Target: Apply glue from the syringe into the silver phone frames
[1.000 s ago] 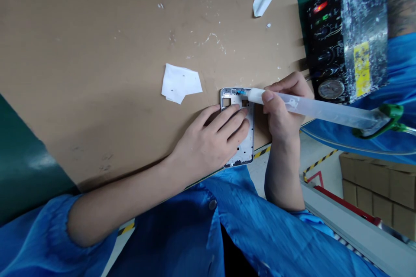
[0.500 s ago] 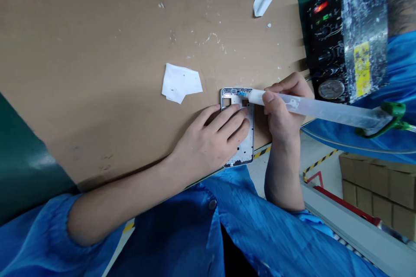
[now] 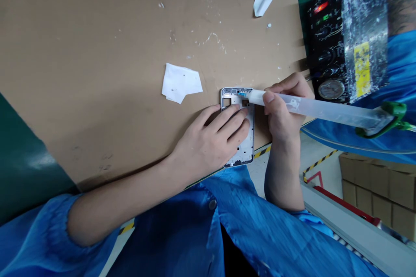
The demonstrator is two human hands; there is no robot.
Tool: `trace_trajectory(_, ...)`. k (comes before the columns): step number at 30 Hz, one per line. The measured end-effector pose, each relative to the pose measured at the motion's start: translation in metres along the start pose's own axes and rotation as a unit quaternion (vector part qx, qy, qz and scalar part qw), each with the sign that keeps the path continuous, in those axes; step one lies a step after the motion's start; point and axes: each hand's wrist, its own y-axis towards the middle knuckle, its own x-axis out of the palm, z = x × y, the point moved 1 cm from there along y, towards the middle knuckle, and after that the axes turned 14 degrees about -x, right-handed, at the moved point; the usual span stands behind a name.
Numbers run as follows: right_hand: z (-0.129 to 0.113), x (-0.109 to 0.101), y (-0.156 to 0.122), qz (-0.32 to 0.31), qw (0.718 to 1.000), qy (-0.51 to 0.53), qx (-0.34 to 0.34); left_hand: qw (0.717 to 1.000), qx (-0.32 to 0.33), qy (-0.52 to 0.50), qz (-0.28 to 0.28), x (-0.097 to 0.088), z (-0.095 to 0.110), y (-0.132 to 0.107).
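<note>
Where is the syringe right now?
In the head view, the syringe is right of centre, held in the right hand, its blue tip at the phone frame's upper end.

A: Place type?
B: Factory, looks like electronics assembly; landmark is the control box [image 3: 365, 21], with lit red display [image 3: 321, 7] and round gauge [image 3: 331, 89].
A: Work surface?
B: Left of the box, brown worktop [image 3: 113, 52] flecked white, green mat [image 3: 26, 164] showing past its edge; phone-like frame [image 3: 244, 151], lower left of the box, with a syringe [image 3: 331, 110] tip over it.
A: People?
B: Blue smock [image 3: 175, 233] on the wearer, lower left of the box; similar blue sleeve [image 3: 403, 67] on a second person, just right of it.
A: Floor?
B: Below the box, yellow-black hazard tape [image 3: 320, 162]; stacked brown cartons [image 3: 377, 192]; grey rail [image 3: 354, 227] with red strip [image 3: 347, 206].
</note>
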Motion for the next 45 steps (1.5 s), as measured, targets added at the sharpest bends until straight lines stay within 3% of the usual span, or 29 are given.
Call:
trace_trajectory(28, -0.008, 0.001, 0.003, 0.019, 0.999, 0.031, 0.026, 1.0, -0.001, -0.008, 0.013, 0.0, 0.0, 0.001)
trace_trajectory(45, 0.005, 0.001, -0.006, 0.0, 0.999, 0.029, 0.022, 1.0, -0.005, -0.023, 0.011, 0.003, -0.001, 0.0)
